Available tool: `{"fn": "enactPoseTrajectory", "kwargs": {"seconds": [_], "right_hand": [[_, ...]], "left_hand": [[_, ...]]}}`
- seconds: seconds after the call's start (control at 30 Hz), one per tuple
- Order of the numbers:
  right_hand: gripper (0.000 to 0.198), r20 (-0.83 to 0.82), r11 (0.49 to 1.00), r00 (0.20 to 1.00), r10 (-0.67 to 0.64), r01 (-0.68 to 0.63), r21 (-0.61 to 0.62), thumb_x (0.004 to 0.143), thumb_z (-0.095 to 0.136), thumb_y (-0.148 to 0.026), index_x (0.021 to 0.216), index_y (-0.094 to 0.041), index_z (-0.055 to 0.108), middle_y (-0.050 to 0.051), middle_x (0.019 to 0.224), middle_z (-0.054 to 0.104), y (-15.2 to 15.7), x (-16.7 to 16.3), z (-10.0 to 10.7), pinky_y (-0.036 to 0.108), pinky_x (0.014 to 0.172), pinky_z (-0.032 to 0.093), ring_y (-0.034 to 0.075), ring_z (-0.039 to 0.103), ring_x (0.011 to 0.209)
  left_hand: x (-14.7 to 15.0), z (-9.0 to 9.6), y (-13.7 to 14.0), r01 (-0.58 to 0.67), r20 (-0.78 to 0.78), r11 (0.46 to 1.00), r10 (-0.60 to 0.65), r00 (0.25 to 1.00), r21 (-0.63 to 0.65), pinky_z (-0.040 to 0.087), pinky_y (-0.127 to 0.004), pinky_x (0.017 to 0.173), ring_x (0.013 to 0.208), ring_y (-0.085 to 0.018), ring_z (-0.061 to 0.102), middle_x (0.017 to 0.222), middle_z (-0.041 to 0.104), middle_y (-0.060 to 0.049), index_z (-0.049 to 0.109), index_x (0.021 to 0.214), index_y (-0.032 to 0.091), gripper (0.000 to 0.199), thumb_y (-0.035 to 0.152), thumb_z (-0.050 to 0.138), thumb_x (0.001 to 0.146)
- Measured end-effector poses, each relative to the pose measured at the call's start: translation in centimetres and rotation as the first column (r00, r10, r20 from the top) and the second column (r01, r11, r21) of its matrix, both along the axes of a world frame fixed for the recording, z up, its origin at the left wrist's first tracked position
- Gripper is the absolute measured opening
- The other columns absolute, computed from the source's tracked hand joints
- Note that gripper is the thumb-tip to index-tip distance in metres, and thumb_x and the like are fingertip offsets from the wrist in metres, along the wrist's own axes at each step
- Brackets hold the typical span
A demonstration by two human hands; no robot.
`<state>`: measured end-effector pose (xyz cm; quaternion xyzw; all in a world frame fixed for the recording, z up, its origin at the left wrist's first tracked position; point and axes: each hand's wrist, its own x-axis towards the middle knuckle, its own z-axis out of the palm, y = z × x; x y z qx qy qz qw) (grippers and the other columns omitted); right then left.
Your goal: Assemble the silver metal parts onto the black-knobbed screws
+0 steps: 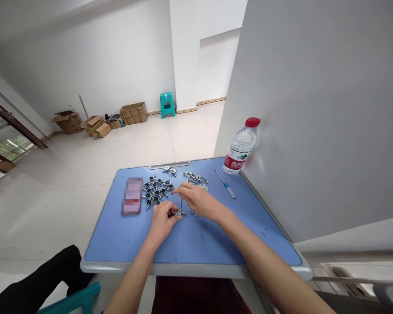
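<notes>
On the blue tabletop (209,248), my left hand (162,219) pinches a small metal fitting (178,213) near the middle. Over it, my right hand (196,198) is closed round a screwdriver (181,203); its thin shaft points straight down at the fitting, and the handle is hidden in my fingers. Tiny screws (192,212) lie just right of the fitting. Several similar fittings with black round parts (157,192) are clustered behind my left hand. Flat metal plates (194,177) lie beyond my right hand, partly covered by it.
A phone (132,196) lies at the left of the table. A second screwdriver (225,185) rests to the right, and a red-capped water bottle (240,146) stands at the back right corner beside a grey panel (314,109). More metal pieces (169,170) sit near the far edge.
</notes>
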<state>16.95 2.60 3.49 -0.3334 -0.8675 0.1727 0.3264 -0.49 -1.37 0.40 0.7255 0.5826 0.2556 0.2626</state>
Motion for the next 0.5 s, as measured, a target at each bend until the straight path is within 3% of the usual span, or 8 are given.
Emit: {"fn": "enactPoseTrajectory", "kwargs": {"seconds": [0.1,0.2,0.3,0.5], "right_hand": [[0.023,-0.118,0.992,0.988,-0.096,0.085,-0.092,0.092,0.049,-0.019,0.114,-0.021,0.053,0.003,0.083,0.066,-0.1,-0.8,-0.7,0.026,0.064,0.044,0.016,0.059,0.070],[0.010,-0.184,0.987,0.975,-0.121,0.099,-0.123,0.090,0.055,-0.020,0.098,-0.021,0.059,0.000,0.075,0.065,0.0,-1.0,-0.9,0.025,0.063,0.045,0.015,0.059,0.065],[0.011,-0.214,0.995,0.976,-0.038,0.017,-0.098,0.092,0.052,-0.019,0.090,-0.021,0.063,0.002,0.081,0.069,0.1,-0.6,-0.5,0.026,0.069,0.046,0.015,0.062,0.073],[0.026,-0.133,0.969,0.970,0.204,-0.219,-0.115,0.096,0.039,-0.016,0.105,-0.021,0.063,0.005,0.096,0.071,-0.1,0.3,1.0,0.033,0.082,0.047,0.017,0.061,0.090]], "left_hand": [[0.0,-0.1,0.0,0.005,-0.008,1.000,-0.005,1.000,0.002,0.033,-0.031,0.076,0.078,-0.017,0.055,0.077,0.060,0.003,0.059,0.076,0.019,0.007,0.018,0.066,0.077],[-0.1,-0.1,0.0,0.008,-0.013,1.000,-0.008,1.000,0.001,0.033,-0.031,0.076,0.078,-0.017,0.055,0.077,0.061,0.003,0.058,0.077,0.019,0.007,0.018,0.066,0.077],[-0.1,-0.2,0.1,0.008,-0.016,1.000,-0.008,1.000,0.002,0.033,-0.031,0.077,0.078,-0.017,0.056,0.077,0.061,0.003,0.059,0.077,0.019,0.007,0.020,0.066,0.077],[-0.1,-0.2,0.2,-0.004,-0.014,1.000,0.004,1.000,-0.015,0.034,-0.032,0.078,0.078,-0.018,0.057,0.078,0.062,0.003,0.062,0.078,0.020,0.007,0.020,0.068,0.075]]}}
